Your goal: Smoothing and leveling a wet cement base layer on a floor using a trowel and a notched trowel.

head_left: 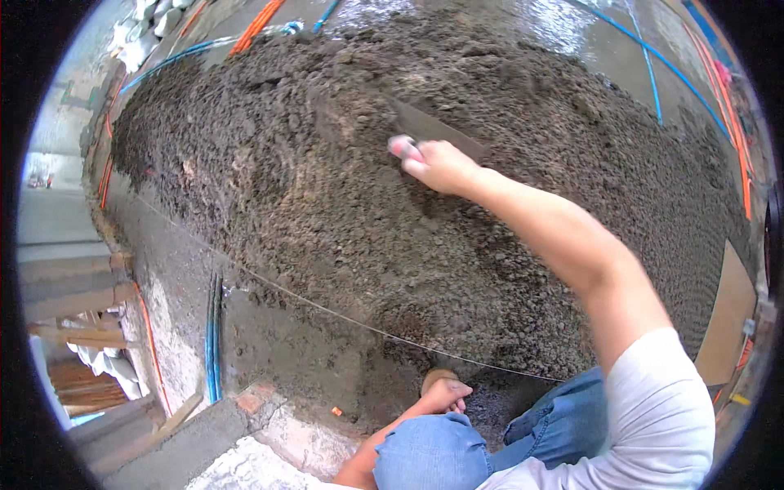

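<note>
Right hand (pixel 437 163), fingers closed around the mostly hidden handle of a flat trowel (pixel 433 129) lying blade-down on the coarse, lumpy grey mortar bed (pixel 327 196); left hand (pixel 445 396), fingers curled over a wooden float (pixel 435 377) at the mortar's near edge, largely covered.

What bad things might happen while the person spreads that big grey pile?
The right hand reaches far out with the trowel, so the crouching person might tip forward. The taut string line crosses just ahead of the left hand and could get snagged. Loose mortar might bury the blue pipes.
</note>
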{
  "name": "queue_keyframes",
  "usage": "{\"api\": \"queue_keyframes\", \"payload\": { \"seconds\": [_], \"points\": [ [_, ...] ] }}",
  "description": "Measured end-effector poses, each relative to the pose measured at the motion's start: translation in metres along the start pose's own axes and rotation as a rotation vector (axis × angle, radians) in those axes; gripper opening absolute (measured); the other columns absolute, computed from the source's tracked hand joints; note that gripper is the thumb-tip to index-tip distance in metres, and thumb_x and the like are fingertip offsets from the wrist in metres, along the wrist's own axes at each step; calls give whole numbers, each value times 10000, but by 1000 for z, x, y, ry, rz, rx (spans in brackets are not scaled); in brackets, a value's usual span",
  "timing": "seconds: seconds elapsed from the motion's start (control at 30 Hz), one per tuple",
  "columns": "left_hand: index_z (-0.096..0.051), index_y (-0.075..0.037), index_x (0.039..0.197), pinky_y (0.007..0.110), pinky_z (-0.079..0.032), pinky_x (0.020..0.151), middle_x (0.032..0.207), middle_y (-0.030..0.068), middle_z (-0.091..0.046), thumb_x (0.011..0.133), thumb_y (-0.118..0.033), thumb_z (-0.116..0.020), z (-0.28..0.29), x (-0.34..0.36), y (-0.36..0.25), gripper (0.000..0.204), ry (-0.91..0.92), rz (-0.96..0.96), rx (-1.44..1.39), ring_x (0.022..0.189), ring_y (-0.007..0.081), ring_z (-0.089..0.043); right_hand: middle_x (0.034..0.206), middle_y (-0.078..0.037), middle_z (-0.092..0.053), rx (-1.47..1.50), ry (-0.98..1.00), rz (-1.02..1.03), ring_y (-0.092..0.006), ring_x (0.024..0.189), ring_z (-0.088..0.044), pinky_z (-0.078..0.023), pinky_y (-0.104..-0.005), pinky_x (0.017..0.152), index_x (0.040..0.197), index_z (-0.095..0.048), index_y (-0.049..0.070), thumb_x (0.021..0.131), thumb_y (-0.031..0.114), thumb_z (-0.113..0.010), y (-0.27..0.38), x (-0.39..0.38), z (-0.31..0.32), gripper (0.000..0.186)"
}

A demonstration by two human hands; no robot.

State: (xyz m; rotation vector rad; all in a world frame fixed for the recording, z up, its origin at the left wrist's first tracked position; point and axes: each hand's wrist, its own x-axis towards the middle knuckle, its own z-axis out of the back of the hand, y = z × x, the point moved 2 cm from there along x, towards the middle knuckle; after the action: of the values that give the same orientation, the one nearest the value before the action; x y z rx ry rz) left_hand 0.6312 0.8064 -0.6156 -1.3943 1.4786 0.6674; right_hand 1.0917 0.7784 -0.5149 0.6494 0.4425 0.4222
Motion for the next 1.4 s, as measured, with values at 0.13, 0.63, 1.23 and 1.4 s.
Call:
{"api": "queue_keyframes", "payload": {
  "seconds": [0.13,0.63,1.23,1.4],
  "points": [
    [-679,-47,878,279,-501,463,768,71,-676,897,-324,-591,9,-9,-1,291,-30,-20,-53,563,128,-630,856,-145,-681,-108,173,-73,-265,819,-656,-500,-385,768,969,-672,72,837,379,-616,13,-25,40,339],
    [-670,-43,858,330,-466,459,659,71,-659,911,-290,-564,-1,5,5,274,-68,-276,113,519,161,-610,608,-30,-531,230,51,2,-145,469,-526,-449,-308,459,858,-589,20,815,275,-578,57,75,-8,259],
    [-677,-36,838,312,-488,474,681,72,-670,908,-287,-549,5,3,0,290,42,-479,232,523,162,-621,979,-202,-665,-214,267,218,-341,948,-639,-493,-436,873,934,-661,48,844,294,-516,213,33,-114,299],
    [-681,-42,833,317,-484,465,667,67,-667,907,-302,-551,4,-3,-5,300,-24,-402,211,521,159,-617,838,-239,-657,-74,-182,179,-382,801,-659,-527,-478,751,968,-566,-23,916,338,-457,216,8,-94,380]
  ]
}}
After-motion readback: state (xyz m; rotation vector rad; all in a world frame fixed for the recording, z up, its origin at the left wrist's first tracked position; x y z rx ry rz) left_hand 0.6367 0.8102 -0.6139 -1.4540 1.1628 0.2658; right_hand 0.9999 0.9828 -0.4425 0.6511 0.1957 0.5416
